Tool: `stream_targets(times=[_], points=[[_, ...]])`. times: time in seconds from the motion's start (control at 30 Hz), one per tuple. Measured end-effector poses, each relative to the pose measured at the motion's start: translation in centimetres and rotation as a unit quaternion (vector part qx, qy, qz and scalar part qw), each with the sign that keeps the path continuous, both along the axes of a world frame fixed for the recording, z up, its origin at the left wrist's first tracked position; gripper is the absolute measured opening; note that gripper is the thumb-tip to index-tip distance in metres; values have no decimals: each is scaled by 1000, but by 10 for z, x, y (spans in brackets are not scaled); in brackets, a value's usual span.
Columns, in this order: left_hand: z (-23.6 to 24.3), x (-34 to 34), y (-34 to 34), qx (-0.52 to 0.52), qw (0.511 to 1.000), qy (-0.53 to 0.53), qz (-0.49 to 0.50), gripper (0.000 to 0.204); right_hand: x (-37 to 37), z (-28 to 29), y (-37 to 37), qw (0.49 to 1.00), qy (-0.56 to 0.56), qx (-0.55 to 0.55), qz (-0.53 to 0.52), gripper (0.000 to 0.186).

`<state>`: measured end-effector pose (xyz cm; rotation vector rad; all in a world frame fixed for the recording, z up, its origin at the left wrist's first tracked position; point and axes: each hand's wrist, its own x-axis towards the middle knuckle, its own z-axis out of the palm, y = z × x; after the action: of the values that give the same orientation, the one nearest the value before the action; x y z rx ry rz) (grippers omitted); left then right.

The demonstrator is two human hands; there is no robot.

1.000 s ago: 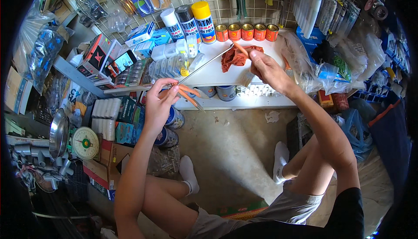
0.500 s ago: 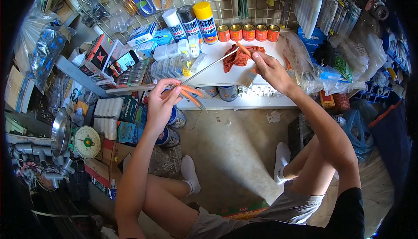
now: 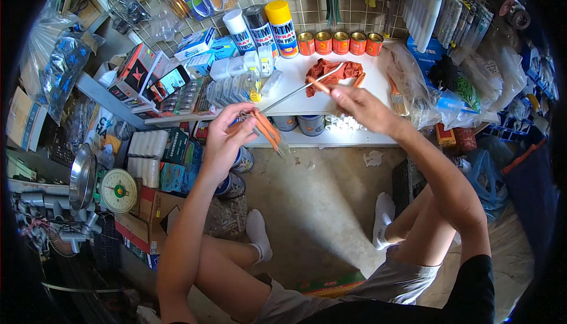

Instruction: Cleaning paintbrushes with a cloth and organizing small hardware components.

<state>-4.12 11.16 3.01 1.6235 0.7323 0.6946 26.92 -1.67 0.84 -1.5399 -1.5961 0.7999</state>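
My left hand (image 3: 230,132) is closed on a thin metal rod (image 3: 289,95) and a small bunch of orange-handled paintbrushes (image 3: 269,129), their lower ends seemingly in clear plastic. The rod slants up to the right over a crumpled rust-red cloth (image 3: 323,71). Fingers of my right hand (image 3: 360,108) pinch an orange handle (image 3: 319,84) close beside the rod; whether the two touch I cannot tell, and the handle's other end is hidden. Another orange handle (image 3: 359,80) lies at the cloth's right edge. Further right a paintbrush (image 3: 400,102) rests on the white shelf (image 3: 295,108).
Spray cans (image 3: 282,28) and several small orange tins (image 3: 341,43) line the shelf's back. Plastic packs (image 3: 233,90) and a phone (image 3: 169,83) are at left, plastic bags (image 3: 407,82) at right. A dial scale (image 3: 120,191) stands lower left; paint cans (image 3: 311,125) sit below the shelf.
My right hand has come down and slightly toward me with its orange handle, uncovering the handle by the cloth. The rod's far end now reaches further right over the cloth. The left-hand bunch has swung slightly.
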Motion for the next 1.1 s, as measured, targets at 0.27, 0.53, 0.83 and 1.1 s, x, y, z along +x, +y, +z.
stream_targets(times=[0.27,0.53,0.83,1.1], points=[[-1,20,-25,-2,999,-16,-32,36,-71,-13,3,995,-43,6,89,51],[-2,7,-10,40,999,-1,-6,24,-4,-51,32,937,-346,-13,-52,44],[-5,-9,3,38,996,-7,75,29,49,-73,50,882,-368,-201,-216,71],[-11,-16,6,42,996,-1,78,29,78,-85,42,865,-338,-174,-326,89]])
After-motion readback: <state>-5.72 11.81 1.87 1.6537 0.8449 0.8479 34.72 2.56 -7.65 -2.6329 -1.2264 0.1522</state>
